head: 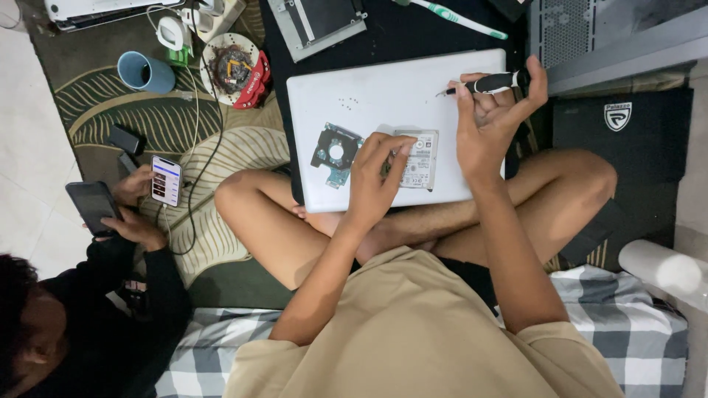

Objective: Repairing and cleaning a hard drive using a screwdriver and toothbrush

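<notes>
A closed white laptop lies across my crossed legs. On it rest a silver hard drive and, to its left, a dark circuit board with a round hole. My left hand presses its fingertips on the drive's left edge. My right hand is raised over the laptop's right side and grips a black-handled screwdriver, its tip pointing left. Several tiny screws lie on the lid.
Another person sits at lower left, holding two phones. A blue mug, a round open device, a metal bracket, a toothbrush and a grey computer case lie around.
</notes>
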